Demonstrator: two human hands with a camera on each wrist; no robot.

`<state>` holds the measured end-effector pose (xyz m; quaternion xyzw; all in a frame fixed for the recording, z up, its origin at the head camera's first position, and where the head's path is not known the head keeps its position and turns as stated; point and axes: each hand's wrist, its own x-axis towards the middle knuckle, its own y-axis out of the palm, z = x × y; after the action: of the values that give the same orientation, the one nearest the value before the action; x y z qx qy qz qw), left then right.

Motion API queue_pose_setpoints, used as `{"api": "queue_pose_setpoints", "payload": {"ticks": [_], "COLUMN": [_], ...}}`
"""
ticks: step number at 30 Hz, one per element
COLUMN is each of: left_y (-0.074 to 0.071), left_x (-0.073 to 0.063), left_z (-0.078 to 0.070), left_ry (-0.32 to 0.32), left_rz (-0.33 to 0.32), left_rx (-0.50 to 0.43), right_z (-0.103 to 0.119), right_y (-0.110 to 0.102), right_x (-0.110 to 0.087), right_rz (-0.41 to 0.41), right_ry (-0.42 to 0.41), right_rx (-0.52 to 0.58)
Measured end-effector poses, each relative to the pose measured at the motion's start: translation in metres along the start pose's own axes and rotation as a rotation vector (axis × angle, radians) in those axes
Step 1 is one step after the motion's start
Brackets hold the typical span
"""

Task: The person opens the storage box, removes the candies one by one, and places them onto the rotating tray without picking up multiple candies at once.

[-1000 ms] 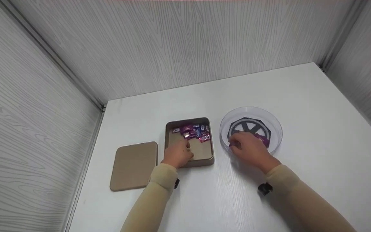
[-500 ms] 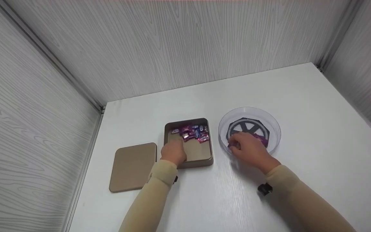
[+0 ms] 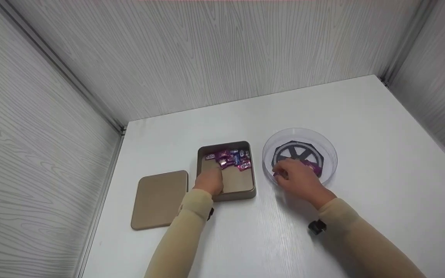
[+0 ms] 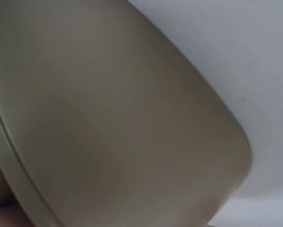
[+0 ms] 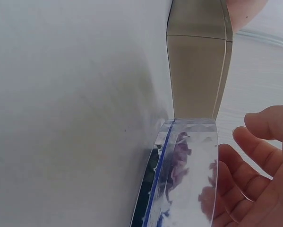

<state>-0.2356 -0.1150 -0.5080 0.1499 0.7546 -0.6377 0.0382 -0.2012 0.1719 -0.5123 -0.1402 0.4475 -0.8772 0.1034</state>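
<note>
In the head view, my left hand (image 3: 210, 181) is at the near-left corner of an open tan tin (image 3: 238, 180), its fingertips hidden from above. Several wrapped candies (image 3: 228, 159), purple, pink and blue, lie toward the tin's back. The left wrist view is mostly filled by a tan metal surface, with a bit of the fingers (image 4: 4, 198) at lower left. My right hand (image 3: 299, 178) reaches over the near-left rim of a clear round dish (image 3: 334, 158). In the right wrist view its fingers are loosely bent, thumb apart from them. Purple candy (image 3: 313, 166) lies beside it in the dish.
A tan lid (image 3: 160, 200) lies flat on the white table (image 3: 245, 239), left of the tin. A dark wheel-like pattern (image 3: 296, 148) shows in the dish. Grey wood-grain panels (image 3: 207, 50) stand along the back and both sides.
My left hand has shifted slightly left and turned, so its fingers, earlier visible over the tin's floor, are now hidden. The right hand stays almost still at the dish.
</note>
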Motion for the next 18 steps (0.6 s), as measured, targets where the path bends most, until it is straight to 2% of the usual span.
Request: {"api": "queue_pose_setpoints", "payload": {"ticks": [12,18], "left_y": [0.0015,-0.0028], "left_x": [0.0017,0.0010], "left_z": [0.0041,0.0052], "left_ry": [0.007,0.023], "left_rz": [0.015,-0.064], "left_rx": [-0.153,-0.280], "right_z": [0.0048,0.0090], "right_y": [0.0024,0.0030], "right_x": [0.0003,-0.0005], "right_rz": [0.026,0.033], "right_ry": [-0.003,-0.006], "right_rx": [0.017,0.032]}}
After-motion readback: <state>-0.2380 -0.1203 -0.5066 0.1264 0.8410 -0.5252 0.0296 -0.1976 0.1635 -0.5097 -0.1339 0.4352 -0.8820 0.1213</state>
